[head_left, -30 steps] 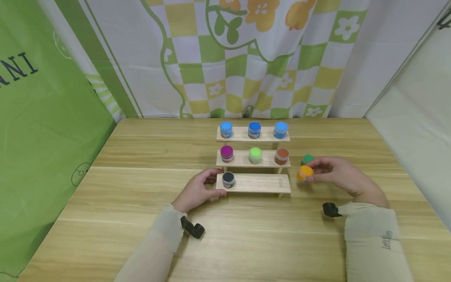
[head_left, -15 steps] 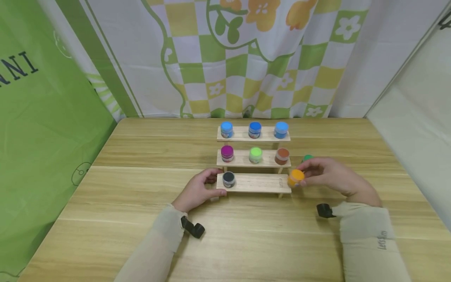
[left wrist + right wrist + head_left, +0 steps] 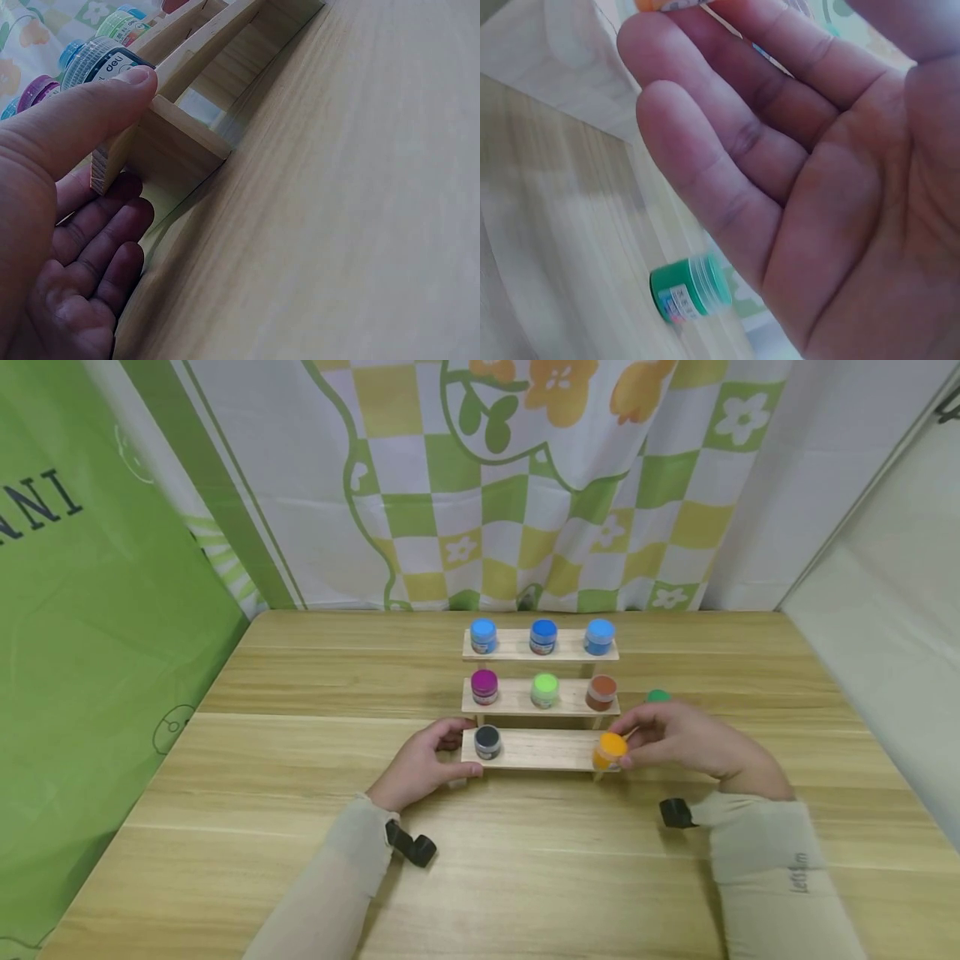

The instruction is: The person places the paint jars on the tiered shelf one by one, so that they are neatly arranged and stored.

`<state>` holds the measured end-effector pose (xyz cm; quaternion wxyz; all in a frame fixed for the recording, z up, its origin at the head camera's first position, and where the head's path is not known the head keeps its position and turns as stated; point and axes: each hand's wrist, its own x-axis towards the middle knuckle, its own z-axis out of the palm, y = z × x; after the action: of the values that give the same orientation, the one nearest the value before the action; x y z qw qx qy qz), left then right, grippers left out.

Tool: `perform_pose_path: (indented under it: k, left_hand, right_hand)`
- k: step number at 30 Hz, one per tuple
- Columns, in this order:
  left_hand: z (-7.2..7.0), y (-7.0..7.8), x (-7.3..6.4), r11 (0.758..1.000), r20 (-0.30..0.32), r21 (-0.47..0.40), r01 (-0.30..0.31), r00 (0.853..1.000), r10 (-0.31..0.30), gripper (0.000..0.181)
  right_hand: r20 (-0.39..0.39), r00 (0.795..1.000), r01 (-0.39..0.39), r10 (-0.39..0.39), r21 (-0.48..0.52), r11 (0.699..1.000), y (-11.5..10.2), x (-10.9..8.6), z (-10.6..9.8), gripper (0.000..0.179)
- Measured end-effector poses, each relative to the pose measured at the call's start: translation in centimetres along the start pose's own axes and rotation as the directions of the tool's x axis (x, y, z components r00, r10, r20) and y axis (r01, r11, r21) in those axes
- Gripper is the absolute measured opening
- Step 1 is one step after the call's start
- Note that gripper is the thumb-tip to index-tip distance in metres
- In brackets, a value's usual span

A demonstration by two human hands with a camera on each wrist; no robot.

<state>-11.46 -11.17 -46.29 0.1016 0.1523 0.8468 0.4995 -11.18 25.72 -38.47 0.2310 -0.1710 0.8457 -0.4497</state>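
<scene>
A three-step wooden rack point(image 3: 543, 750) stands on the table with small paint jars on its steps. My left hand point(image 3: 422, 767) grips the left end of its lowest step, thumb along the front edge and fingers behind; a black paint jar point(image 3: 487, 742) sits beside it. In the left wrist view the thumb point(image 3: 97, 105) lies close to that jar. My right hand point(image 3: 686, 745) pinches an orange paint jar point(image 3: 611, 749) at the right end of the lowest step; whether its base touches the wood I cannot tell. Behind that hand, a green paint jar point(image 3: 686, 289) stands on the table.
Purple point(image 3: 484, 686), light green point(image 3: 544, 690) and brown point(image 3: 602, 692) jars line the middle step. Three blue jars point(image 3: 543, 636) occupy the top one. A patterned curtain point(image 3: 525, 527) hangs at the table's back edge, and a green cloth point(image 3: 112, 635) hangs at the left.
My right hand has carried the orange paint jar leftward and slightly toward me, from beside the rack to the lowest step's right end. My left hand has stayed on the rack.
</scene>
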Motion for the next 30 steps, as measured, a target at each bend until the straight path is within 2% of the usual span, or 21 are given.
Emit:
perform_pose_path:
  k: [4,10,14,18,23,30]
  left_hand:
    - [0.0,0.0,0.0,1.000,0.000,-0.002,0.001,1.000,-0.001,0.061]
    - [0.0,0.0,0.0,1.000,0.002,-0.006,0.007,1.000,-0.007,0.061]
    - [0.0,0.0,0.0,1.000,-0.001,-0.002,0.007,1.000,-0.007,0.061]
    - [0.0,0.1,0.0,1.000,0.001,-0.001,0.006,1.000,-0.006,0.060]
    - [-0.1,0.2,-0.1,1.000,0.000,0.003,0.007,1.000,-0.007,0.060]
    - [-0.1,0.5,-0.1,1.000,-0.002,0.007,0.017,1.000,-0.017,0.060]
  right_hand:
    - [0.032,0.999,0.018,-0.017,-0.042,0.999,-0.3,0.4,0.4,0.040]
    - [0.092,0.993,0.081,-0.078,-0.029,0.996,-0.8,0.9,1.2,0.038]
    - [0.061,0.994,0.097,-0.092,-0.096,0.991,-1.2,1.3,1.9,0.035]
    - [0.029,0.997,0.072,-0.068,-0.135,0.988,-1.7,1.7,2.6,0.033]
    - [0.001,0.999,0.037,-0.037,-0.157,0.987,-2.2,2.1,3.3,0.030]
    - [-0.013,0.999,0.042,-0.045,-0.175,0.984,-2.8,2.6,4.2,0.032]
